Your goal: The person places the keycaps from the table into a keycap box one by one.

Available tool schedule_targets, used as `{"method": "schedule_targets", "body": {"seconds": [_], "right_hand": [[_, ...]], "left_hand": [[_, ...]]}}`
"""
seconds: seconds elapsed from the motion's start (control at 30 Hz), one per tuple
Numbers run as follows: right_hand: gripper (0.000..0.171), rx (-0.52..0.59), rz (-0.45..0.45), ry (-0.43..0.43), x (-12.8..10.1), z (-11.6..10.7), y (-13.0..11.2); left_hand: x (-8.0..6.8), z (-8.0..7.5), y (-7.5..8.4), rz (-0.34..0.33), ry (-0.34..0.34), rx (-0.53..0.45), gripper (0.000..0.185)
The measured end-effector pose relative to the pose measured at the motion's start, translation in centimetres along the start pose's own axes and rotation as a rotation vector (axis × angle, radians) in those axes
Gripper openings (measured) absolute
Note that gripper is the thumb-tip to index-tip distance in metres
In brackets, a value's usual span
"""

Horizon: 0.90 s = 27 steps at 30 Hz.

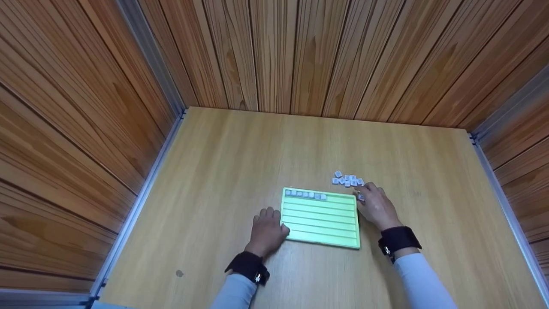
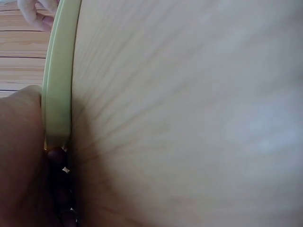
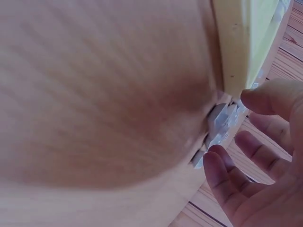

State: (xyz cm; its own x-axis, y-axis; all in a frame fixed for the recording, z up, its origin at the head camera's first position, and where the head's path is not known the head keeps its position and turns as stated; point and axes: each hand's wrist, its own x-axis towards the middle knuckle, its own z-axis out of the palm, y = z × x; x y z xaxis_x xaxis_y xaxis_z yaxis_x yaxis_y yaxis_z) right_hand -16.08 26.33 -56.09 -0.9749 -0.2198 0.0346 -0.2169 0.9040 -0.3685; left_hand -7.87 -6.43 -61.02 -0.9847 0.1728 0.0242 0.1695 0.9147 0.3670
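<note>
Right hand (image 1: 376, 207) fingers loosely spread, touching small grey tiles (image 1: 348, 180) beside green board (image 1: 321, 218) top right corner. Left hand (image 1: 266, 230) rests against board's left edge, fingers relaxed, holding nothing. Board lies flat mid-counter (image 1: 223, 171), tile row (image 1: 305, 195) in top groove.

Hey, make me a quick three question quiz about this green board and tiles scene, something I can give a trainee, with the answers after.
1. True or false: the left hand rests against the left edge of the green board.
2. Where does the loose pile of tiles lie on the table: A, beyond the board's far right corner; B, by its near left corner; C, on the board's bottom row?
3. Fill in: the tiles already placed sit in the board's ____ row.

Key
1. True.
2. A. The right hand reaches toward the pile, its fingers open.
3. Top, at its left end.
</note>
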Motion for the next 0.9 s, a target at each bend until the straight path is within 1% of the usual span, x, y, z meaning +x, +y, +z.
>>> {"method": "schedule_targets", "body": {"seconds": [0.17, 0.3, 0.37, 0.53, 0.63, 0.77, 0.9], "right_hand": [[0.036, -0.021, -0.002, -0.020, -0.4, 0.2, 0.6], [0.032, -0.027, -0.022, -0.002, -0.5, 0.5, 0.9], [0.030, -0.026, -0.030, 0.008, -0.5, 0.6, 0.9], [0.027, -0.011, -0.050, 0.024, -0.4, 0.9, 1.0], [0.023, 0.002, -0.068, 0.045, -0.3, 1.0, 1.1], [0.020, 0.030, -0.072, 0.065, -0.3, 1.0, 1.1], [0.016, 0.044, -0.049, 0.074, -0.2, 1.0, 1.1]], "left_hand": [[0.1, -0.2, -0.1, 0.008, 0.010, 0.001, 0.020], [0.1, -0.1, -0.1, 0.007, 0.017, 0.010, 0.020], [0.0, -0.2, 0.0, 0.009, 0.020, 0.000, 0.020], [-0.3, -0.7, 0.4, 0.006, 0.007, -0.012, 0.018], [-0.3, -0.8, 0.5, 0.011, 0.023, -0.006, 0.018], [-0.2, -0.3, 0.3, 0.026, 0.069, 0.002, 0.018], [-0.1, 0.2, -0.1, 0.025, 0.077, 0.010, 0.018]]}}
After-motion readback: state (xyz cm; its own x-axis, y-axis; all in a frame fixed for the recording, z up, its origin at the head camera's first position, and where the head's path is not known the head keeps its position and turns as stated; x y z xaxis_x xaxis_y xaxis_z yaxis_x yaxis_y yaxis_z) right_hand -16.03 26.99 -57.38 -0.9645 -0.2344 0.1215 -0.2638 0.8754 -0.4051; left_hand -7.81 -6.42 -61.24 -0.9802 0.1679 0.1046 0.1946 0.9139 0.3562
